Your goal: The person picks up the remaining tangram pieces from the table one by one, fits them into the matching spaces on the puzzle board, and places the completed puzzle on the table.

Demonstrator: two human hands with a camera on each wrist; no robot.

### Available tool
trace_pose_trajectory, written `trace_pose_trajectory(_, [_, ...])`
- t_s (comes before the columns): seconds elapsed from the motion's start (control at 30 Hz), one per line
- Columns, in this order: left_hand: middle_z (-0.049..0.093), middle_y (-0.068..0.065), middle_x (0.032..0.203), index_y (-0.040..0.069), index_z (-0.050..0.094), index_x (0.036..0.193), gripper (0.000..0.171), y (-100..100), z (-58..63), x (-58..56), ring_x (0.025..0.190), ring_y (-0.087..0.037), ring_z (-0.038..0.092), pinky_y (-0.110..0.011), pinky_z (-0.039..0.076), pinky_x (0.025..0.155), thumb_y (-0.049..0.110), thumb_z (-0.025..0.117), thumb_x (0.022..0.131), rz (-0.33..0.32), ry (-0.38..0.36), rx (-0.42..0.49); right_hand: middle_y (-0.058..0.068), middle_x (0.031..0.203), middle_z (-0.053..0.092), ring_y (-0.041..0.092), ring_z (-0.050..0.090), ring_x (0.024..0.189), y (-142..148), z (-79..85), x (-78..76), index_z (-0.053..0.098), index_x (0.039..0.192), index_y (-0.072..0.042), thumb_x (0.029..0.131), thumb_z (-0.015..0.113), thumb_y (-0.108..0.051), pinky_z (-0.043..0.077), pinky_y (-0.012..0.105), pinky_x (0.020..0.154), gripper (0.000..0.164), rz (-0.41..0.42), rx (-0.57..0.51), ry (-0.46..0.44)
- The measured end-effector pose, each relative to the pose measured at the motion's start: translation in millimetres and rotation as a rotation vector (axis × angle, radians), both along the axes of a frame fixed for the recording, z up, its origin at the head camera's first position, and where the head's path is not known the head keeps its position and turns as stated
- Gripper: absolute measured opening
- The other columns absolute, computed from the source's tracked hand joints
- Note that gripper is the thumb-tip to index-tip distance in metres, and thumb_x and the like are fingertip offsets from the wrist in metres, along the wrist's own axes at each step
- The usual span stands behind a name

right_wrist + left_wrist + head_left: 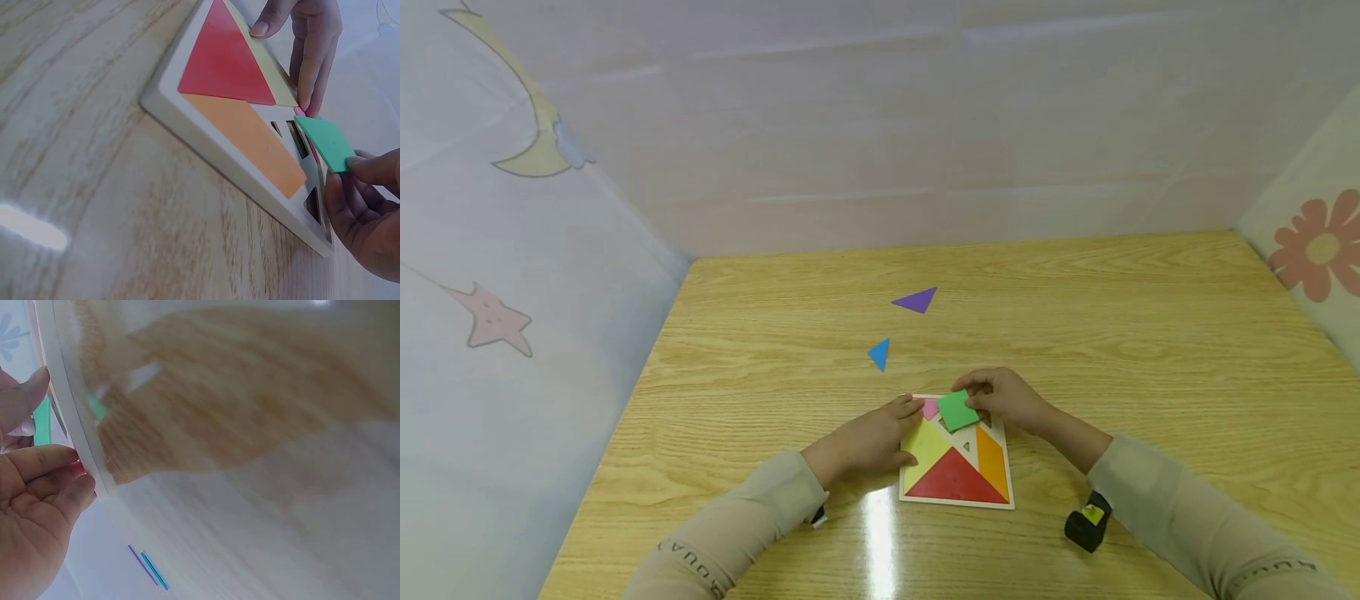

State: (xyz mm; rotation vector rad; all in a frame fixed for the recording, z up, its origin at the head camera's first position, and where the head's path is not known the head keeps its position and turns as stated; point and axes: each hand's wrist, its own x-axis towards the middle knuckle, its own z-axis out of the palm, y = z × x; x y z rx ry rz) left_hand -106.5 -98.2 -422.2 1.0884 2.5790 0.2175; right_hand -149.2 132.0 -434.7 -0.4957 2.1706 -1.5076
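Observation:
In the head view, a tangram board (pixel 957 503) lies on the table with red (pixel 957 479), yellow (pixel 925 450), orange (pixel 992 462) and pink (pixel 930 408) pieces in it. My right hand (pixel 1007 402) pinches a green square piece (pixel 957 410) between thumb and fingers, tilted over the board's far part. The right wrist view shows the green piece (pixel 328 142) raised at one side, above cut-out holes in the board. My left hand (pixel 872 437) rests along the board's left edge. Its thumb and fingertips touch the edge near the yellow and pink pieces.
Beyond the board, a blue triangle (pixel 879 354) and a purple triangle (pixel 916 300) lie flat on the wooden table (pixel 760 350). A patterned cloth wall (pixel 925 167) stands behind the table, with others at both sides. Black wrist devices (pixel 1087 523) hang under the sleeves.

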Motion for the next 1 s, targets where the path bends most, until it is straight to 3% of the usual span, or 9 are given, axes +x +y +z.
trace_pose_trajectory(0.53, [0.023,-0.010,0.139,-0.003,0.030,0.131,0.066,-0.1,1.8,0.1,0.128,-0.023,0.016,-0.026,0.022,0.101,0.034,0.056,0.083,0.002,-0.009,0.002,0.008,0.074,0.050,0.017,0.044,0.056,-3.0,-1.7,0.1,0.056,0.095,0.006,0.078,0.050,0.008,0.042,0.024,0.047,0.018,0.078,0.084,0.037])
trace_pose_trajectory(1.0, [0.023,-0.012,0.139,-0.004,0.031,0.131,0.065,0.1,0.5,-1.1,0.127,-0.024,0.016,-0.026,0.020,0.101,0.033,0.056,0.083,-0.007,-0.005,0.006,0.004,0.074,0.051,0.015,0.044,0.066,-10.4,3.0,1.1,0.058,0.090,0.003,0.073,0.059,0.005,0.042,0.023,0.057,0.018,0.123,0.230,0.196])
